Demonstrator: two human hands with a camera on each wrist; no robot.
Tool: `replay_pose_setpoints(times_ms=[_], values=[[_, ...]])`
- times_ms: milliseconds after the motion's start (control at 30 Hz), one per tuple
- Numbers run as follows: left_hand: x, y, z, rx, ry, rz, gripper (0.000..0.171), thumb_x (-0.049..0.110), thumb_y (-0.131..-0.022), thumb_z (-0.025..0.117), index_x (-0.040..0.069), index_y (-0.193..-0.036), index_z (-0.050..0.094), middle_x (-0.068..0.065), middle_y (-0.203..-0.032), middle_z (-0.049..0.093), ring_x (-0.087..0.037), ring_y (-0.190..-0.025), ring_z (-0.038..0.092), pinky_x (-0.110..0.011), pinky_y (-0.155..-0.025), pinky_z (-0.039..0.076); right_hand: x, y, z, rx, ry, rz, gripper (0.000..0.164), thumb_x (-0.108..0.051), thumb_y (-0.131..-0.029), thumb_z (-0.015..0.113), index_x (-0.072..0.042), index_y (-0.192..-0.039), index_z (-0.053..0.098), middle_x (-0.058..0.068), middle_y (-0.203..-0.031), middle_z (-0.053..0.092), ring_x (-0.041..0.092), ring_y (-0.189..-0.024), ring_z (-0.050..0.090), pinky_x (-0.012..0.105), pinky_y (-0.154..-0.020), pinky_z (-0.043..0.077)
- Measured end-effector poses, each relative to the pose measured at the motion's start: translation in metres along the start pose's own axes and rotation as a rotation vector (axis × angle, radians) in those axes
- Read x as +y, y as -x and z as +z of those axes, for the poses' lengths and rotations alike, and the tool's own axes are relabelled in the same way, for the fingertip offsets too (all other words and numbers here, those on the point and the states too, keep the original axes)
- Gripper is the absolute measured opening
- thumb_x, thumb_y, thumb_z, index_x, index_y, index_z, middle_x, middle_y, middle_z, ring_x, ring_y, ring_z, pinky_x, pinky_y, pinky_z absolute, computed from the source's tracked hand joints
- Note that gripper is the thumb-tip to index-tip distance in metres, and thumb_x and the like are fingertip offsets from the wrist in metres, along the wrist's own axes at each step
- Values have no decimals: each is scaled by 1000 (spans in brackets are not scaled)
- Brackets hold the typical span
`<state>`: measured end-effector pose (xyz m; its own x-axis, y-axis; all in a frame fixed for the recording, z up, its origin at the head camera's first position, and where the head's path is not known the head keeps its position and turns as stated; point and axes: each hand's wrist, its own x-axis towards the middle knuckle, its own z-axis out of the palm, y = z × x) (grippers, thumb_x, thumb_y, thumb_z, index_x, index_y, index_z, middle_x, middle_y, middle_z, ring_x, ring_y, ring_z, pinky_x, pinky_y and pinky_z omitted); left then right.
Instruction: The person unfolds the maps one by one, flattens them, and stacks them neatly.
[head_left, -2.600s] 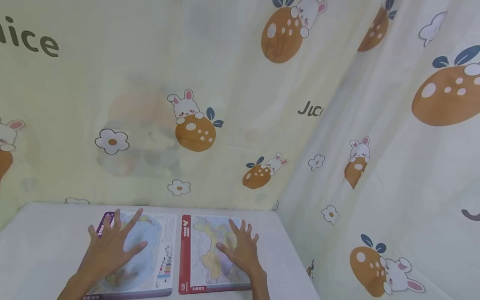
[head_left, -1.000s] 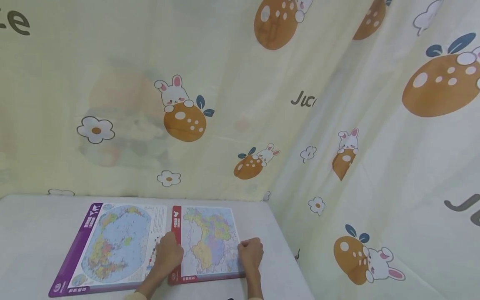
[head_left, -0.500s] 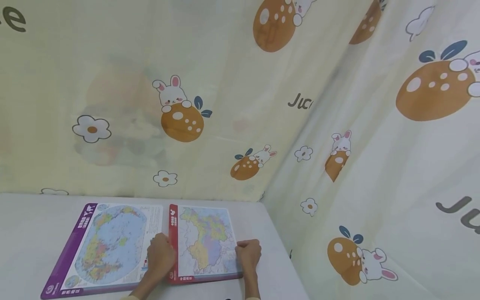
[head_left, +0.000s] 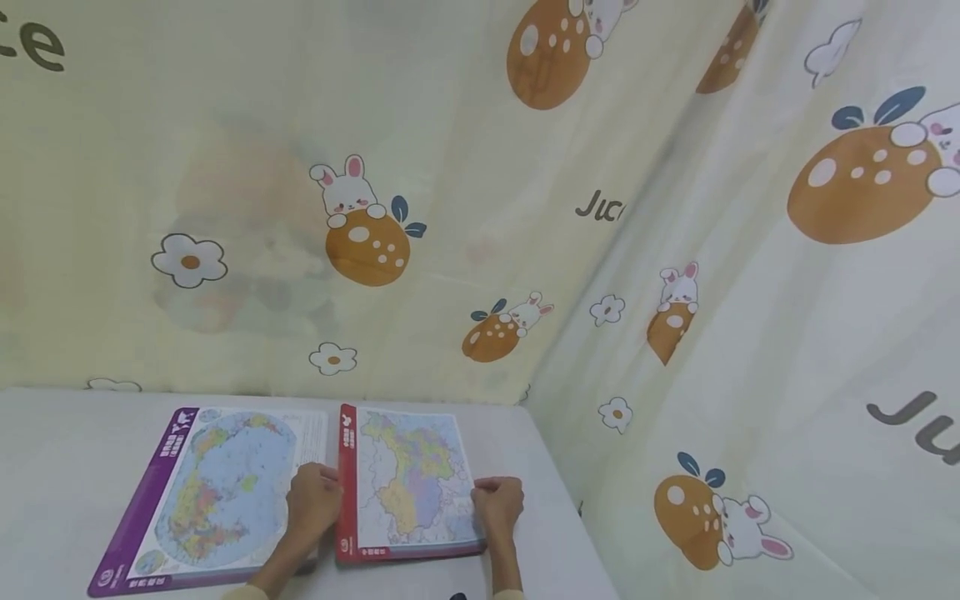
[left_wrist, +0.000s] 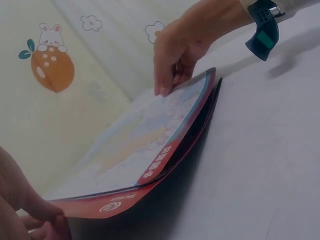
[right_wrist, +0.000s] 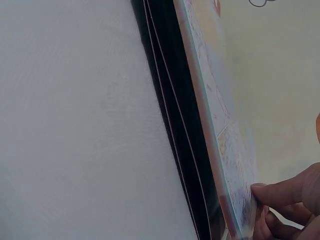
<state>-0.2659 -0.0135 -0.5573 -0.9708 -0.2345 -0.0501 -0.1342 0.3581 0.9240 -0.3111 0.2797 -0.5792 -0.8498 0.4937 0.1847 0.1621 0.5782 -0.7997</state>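
Note:
A red-bordered map board [head_left: 412,475] of several thin layers lies between both hands, printed with a colourful map. My left hand [head_left: 313,504] pinches its left, red edge between thumb and fingers; the left wrist view shows that corner raised off the table. On the opposite edge my right hand [head_left: 498,504] pinches the board, and its thumb and fingers [right_wrist: 280,195] show at the edge in the right wrist view. Dark gaps part the layers along the near side. A purple-bordered world map board [head_left: 225,492] lies flat to the left, partly behind my left hand and forearm.
Both boards are on a white table [head_left: 555,533]. A pale curtain [head_left: 450,125] printed with rabbits and orange fruit closes off the back and right side. A dark teal wristband [left_wrist: 264,37] is on my right wrist.
Both hands were spread over the two boards at first. They then moved to the red-bordered board's sides, and now its left edge is slightly raised in my left hand.

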Motion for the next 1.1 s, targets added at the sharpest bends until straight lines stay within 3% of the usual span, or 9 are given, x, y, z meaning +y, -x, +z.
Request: replay_pose_setpoints(times_ms=[233, 467, 700, 1100], values=[[-6, 0, -5, -10, 6, -33, 26, -1, -97, 60, -12, -119, 64, -30, -106, 74, -36, -91, 76, -37, -67, 60, -2, 0, 1, 7, -21, -24, 13, 11, -76, 79, 0, -82, 82, 14, -73, 77, 23, -65, 67, 40, -69, 55], [-8, -4, -17, 14, 6, 18, 23, -4, -94, 60, -13, -114, 66, -29, -102, 75, -39, -90, 77, -40, -70, 62, -6, -5, -2, 23, -21, -16, 14, 12, -80, 79, 0, -85, 82, 12, -76, 77, 23, -68, 68, 36, -68, 53], [-6, -3, -27, 8, 15, -13, 24, -2, -99, 58, -13, -120, 62, -35, -112, 71, -44, -97, 76, -40, -70, 63, -10, -10, -3, 33, -22, -24, 13, 12, -80, 77, 1, -85, 83, 12, -74, 77, 22, -66, 67, 32, -67, 50], [-16, -5, -45, 53, 56, -22, 26, -3, -99, 58, -16, -121, 65, -38, -116, 72, -51, -102, 76, -41, -71, 64, -11, -17, -6, 41, 8, -42, 13, 9, -80, 76, -1, -85, 83, 11, -73, 77, 23, -65, 66, 32, -66, 49]])
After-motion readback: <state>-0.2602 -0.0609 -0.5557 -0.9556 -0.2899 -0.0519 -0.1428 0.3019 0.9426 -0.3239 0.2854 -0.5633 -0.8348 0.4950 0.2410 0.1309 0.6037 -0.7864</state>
